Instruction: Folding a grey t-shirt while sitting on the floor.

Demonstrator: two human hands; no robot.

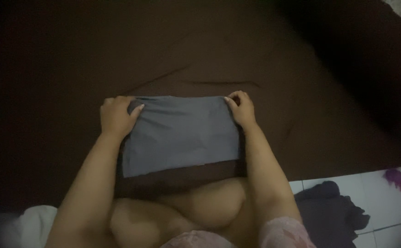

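Hands left (116,115), right (242,109) gripping grey folded cloth (180,134), brown sheet (255,59)

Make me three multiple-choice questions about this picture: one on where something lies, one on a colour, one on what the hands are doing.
1. Where does the dark heap of clothing lie?
A. on the white tiled floor at lower right
B. on top of the grey cloth
C. in the person's lap

2. What colour is the folded cloth between the hands?
A. red
B. grey
C. yellow

3. How do the left hand and right hand meet that cloth?
A. both raised clear of it
B. one hand only touches it
C. each grips a far corner

Answers: 1 A, the heap sits on pale tiles beside the brown sheet. 2 B, it is plain grey. 3 C, fingers close over both far corners.
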